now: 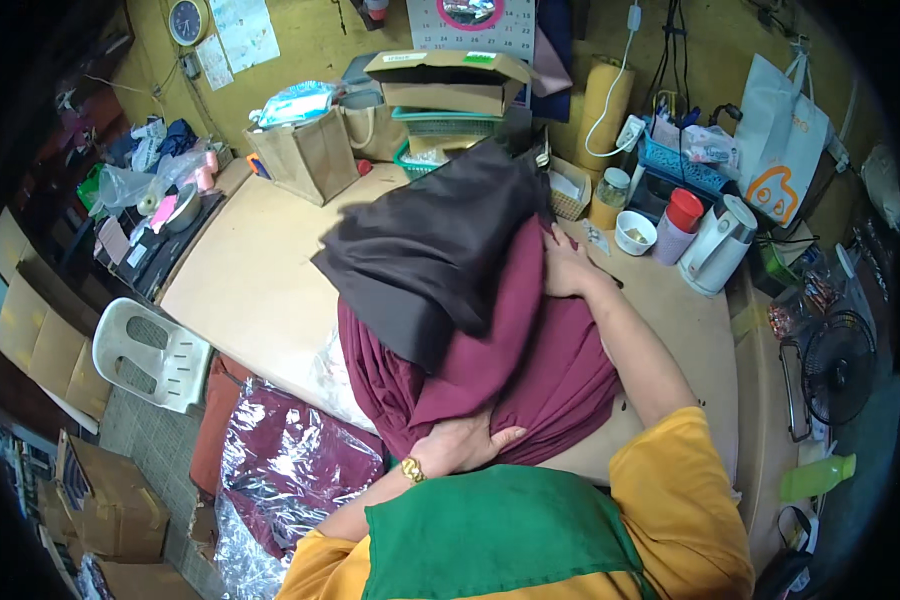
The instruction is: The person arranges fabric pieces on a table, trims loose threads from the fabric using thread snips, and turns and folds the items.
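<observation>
A bundle of maroon cloth (560, 360) lies heaped on the table in front of me. Draped over its far left part is a black cloth (430, 240) with loose creases. At the near edge of the heap, my left hand (460, 444) has its thumb out on the maroon cloth, while its fingers go into a fold and are mostly hidden. A gold-coloured watch (411, 468) is on that wrist. My right hand (567, 265) grips the maroon cloth at its far right edge, fingertips partly covered.
Clear plastic with maroon cloth inside (295, 450) sits left of me, below the table edge (260, 350). At the back stand a tan bag (315, 160) and a cardboard box (450, 80). A kettle (718, 245), a red-lidded container (678, 225) and a white bowl (635, 233) are at right.
</observation>
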The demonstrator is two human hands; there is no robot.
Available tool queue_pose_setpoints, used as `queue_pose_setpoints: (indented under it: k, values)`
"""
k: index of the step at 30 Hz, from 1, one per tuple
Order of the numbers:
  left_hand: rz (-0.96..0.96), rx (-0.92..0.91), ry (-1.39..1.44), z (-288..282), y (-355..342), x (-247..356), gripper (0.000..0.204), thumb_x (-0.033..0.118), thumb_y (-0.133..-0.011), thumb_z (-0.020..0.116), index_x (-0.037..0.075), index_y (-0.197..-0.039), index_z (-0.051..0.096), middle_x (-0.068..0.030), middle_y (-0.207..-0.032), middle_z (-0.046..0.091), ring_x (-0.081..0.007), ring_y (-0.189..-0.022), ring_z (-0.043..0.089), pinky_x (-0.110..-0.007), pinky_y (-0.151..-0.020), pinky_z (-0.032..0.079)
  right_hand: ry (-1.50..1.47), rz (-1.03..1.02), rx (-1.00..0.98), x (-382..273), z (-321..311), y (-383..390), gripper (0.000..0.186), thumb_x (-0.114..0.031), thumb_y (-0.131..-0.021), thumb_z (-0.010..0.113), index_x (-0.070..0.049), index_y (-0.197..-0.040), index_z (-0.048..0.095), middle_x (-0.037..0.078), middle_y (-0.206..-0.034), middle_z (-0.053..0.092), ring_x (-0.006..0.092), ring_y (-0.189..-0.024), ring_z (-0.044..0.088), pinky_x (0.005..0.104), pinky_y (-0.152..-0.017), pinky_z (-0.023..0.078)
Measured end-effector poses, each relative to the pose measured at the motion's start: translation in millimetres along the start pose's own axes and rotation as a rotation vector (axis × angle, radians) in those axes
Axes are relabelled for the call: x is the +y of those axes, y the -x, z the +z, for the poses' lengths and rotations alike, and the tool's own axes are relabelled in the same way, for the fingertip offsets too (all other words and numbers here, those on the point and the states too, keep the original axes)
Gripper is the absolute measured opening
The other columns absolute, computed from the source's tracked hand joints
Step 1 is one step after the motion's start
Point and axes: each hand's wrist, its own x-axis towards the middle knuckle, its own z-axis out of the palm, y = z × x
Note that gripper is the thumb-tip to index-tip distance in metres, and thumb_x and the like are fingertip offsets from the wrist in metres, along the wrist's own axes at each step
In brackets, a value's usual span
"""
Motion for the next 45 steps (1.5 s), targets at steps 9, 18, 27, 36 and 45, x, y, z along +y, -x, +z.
queue_pose_setpoints:
  k: [9,18,27,36,45]
  values:
    - [0.068,0.244,0.535,-129.4,14.0,-48.5,0.076,0.047,-0.085,0.068,0.008,-0.145,0.043,-0.0256,-0.148,0.037,-0.0414,-0.137,0.036,-0.049,-0.111,0.032,-0.360,-0.290,0.372,11.8,-78.6,56.5,0.086,-0.044,-0.078,0.076,-0.013,-0.148,0.036,0.029,-0.154,0.025,0.0418,-0.145,0.023,0.0470,-0.117,0.023]
    - [-0.528,0.522,0.724,-48.5,34.9,-110.2,0.109,0.052,-0.086,0.066,-0.004,-0.153,0.001,-0.0266,-0.160,0.007,-0.0313,-0.150,0.008,-0.039,-0.120,0.013,-1.322,0.047,0.121,55.4,15.2,107.6,0.098,-0.041,-0.079,0.079,0.001,-0.150,0.027,0.020,-0.150,0.036,0.0286,-0.139,0.035,0.0397,-0.115,0.029]
    - [-0.439,0.388,0.609,-85.7,43.5,-48.1,0.114,0.019,-0.068,0.077,-0.013,-0.149,0.003,-0.0326,-0.155,0.016,-0.0342,-0.146,0.021,-0.036,-0.119,0.018,-1.098,0.068,-0.016,36.3,-42.9,139.0,0.088,-0.035,-0.078,0.079,0.002,-0.144,0.035,0.010,-0.128,0.058,0.0174,-0.110,0.058,0.0303,-0.094,0.047]
    - [-0.759,0.517,1.337,0.9,105.0,-69.1,0.079,0.034,-0.081,0.074,-0.004,-0.140,0.038,-0.0205,-0.135,0.049,-0.0295,-0.121,0.051,-0.040,-0.103,0.042,-1.560,0.352,-0.169,56.2,40.7,217.8,0.076,-0.049,-0.092,0.063,0.002,-0.143,0.041,0.016,-0.137,0.054,0.0259,-0.124,0.053,0.0393,-0.106,0.041]
    - [-0.861,-0.074,1.798,-7.9,112.4,-79.5,0.072,0.038,-0.089,0.071,-0.002,-0.141,0.039,-0.0145,-0.132,0.055,-0.0252,-0.121,0.054,-0.041,-0.103,0.046,-1.804,0.400,-0.079,49.8,73.7,258.6,0.100,-0.082,-0.085,0.035,-0.012,-0.155,0.020,0.013,-0.158,0.027,0.0332,-0.145,0.026,0.0550,-0.114,0.027]
